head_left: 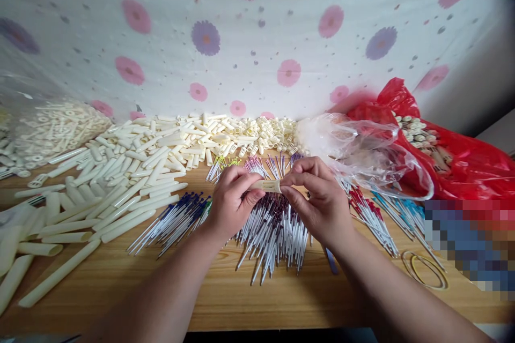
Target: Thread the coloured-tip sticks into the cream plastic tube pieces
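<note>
A short cream plastic tube piece with slots (270,186) is held level between my two hands above the table. My left hand (235,201) pinches its left end between thumb and fingers. At the slotted right end, the thumb and fingertips of my right hand (317,190) are closed on it. Directly beneath lies a fanned pile of thin white sticks with dark maroon ends (277,230), partly hidden by the hands. Similar sticks with dark blue ends (177,220) lie left of my left hand, and sticks with red ends (372,220) are right of my right hand.
Cream tubes (132,171) heap across the left and back of the wooden table (241,305). A clear bag of small cream parts (60,128) stands far left. Another clear bag (370,150) and a red bag (475,166) lie right, near rubber bands (424,270) and turquoise-ended sticks (396,211).
</note>
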The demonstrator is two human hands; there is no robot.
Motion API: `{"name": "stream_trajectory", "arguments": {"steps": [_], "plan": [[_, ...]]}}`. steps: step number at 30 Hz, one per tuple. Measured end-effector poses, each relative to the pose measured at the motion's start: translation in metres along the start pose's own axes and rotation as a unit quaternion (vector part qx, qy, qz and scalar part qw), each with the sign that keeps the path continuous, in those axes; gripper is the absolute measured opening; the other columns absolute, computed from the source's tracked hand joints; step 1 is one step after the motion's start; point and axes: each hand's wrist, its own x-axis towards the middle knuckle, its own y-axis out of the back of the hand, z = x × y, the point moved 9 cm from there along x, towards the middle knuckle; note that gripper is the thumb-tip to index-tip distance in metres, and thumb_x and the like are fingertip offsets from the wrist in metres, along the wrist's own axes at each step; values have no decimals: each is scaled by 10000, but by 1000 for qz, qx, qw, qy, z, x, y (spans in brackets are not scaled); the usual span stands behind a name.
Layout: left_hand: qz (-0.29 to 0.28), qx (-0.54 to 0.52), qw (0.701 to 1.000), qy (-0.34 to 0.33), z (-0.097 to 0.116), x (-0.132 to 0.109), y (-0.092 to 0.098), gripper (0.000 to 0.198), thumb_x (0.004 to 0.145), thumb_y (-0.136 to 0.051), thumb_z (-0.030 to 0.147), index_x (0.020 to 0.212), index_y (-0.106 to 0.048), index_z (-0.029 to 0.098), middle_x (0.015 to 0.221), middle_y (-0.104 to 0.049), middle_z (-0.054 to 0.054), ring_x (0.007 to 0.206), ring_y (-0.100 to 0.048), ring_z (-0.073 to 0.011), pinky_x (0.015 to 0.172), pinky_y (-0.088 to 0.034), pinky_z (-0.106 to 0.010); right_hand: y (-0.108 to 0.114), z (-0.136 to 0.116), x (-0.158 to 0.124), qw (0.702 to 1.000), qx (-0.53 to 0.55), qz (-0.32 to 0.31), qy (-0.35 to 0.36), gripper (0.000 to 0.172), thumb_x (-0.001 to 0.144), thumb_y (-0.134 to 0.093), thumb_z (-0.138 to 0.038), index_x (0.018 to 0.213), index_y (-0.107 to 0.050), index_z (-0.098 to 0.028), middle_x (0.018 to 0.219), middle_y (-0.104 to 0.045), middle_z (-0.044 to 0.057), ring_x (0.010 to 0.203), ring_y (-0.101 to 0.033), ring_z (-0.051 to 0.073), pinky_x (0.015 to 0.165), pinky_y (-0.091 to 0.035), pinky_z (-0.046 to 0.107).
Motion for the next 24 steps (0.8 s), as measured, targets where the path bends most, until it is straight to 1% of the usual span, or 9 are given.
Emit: {"name": "stream_trajectory", "arguments": {"steps": [6, 10, 12, 14, 15, 16, 18, 20, 24], "plan": [[16, 16, 1000, 13, -2, 0, 4, 331, 844, -490, 485, 946, -668, 226, 864, -538, -57, 828, -516, -204, 740, -423, -327, -8, 16, -4, 995, 70, -6, -74, 79, 823, -578, -205, 786, -648, -210, 854, -504, 37, 837, -511, 161, 750, -442, 333], [16, 19, 1000, 13, -1, 0, 2, 339, 854, -473, 483, 941, -657, 213, 862, -541, -65, 829, -515, -209, 739, -421, -333, -11, 32, -8, 977, 177, -11, -121, 101, 817, -591, -237, 820, -691, -241, 879, -523, 39, 880, -524, 171, 803, -447, 361], [-8, 1, 1000, 15, 2, -2, -5, 348, 871, -443, 476, 914, -643, 194, 844, -546, -69, 812, -513, -206, 715, -416, -324, -5, 47, -6, 963, 234, 24, -132, 108, 813, -587, -256, 817, -694, -247, 899, -541, 38, 890, -537, 172, 817, -454, 368], [-70, -46, 996, 5, 11, -5, -21, 367, 887, -408, 474, 863, -623, 178, 820, -552, -71, 783, -516, -194, 683, -411, -302, -2, 68, 1, 961, 226, 47, -151, 117, 820, -570, -277, 827, -680, -238, 914, -572, 37, 857, -557, 162, 795, -467, 354], [-114, -82, 990, -12, 19, -9, -32, 383, 891, -392, 482, 835, -611, 172, 818, -555, -72, 767, -520, -184, 670, -412, -288, -6, 78, 7, 968, 188, 33, -160, 126, 824, -561, -284, 839, -672, -227, 909, -592, 39, 828, -567, 156, 775, -471, 340], [-164, -114, 980, -21, 27, -13, -43, 392, 894, -379, 485, 833, -604, 170, 834, -558, -76, 761, -526, -176, 674, -416, -278, -16, 87, 14, 979, 120, -12, -166, 133, 825, -559, -282, 855, -668, -214, 898, -615, 43, 808, -576, 153, 758, -471, 324], [-226, -156, 961, -41, 40, -20, -56, 414, 894, -359, 506, 819, -591, 171, 793, -563, -65, 688, -515, -155, 621, -402, -253, -50, 102, 27, 974, -47, -155, -156, 146, 823, -550, -255, 859, -675, -187, 877, -657, 52, 810, -593, 157, 752, -464, 296], [-235, -181, 954, -43, 45, -23, -58, 422, 901, -335, 509, 796, -572, 176, 705, -552, -39, 614, -488, -138, 569, -368, -237, -85, 120, 34, 937, -158, -271, -152, 160, 825, -533, -211, 861, -687, -187, 884, -688, 44, 815, -609, 156, 751, -457, 273], [-205, -194, 959, -26, 38, -20, -51, 388, 899, -367, 498, 792, -565, 182, 670, -561, -20, 594, -494, -130, 556, -341, -227, -127, 153, 47, 887, -255, -332, -197, 116, 797, -580, -170, 824, -692, -155, 848, -695, 77, 810, -627, 191, 735, -461, 298]]}}
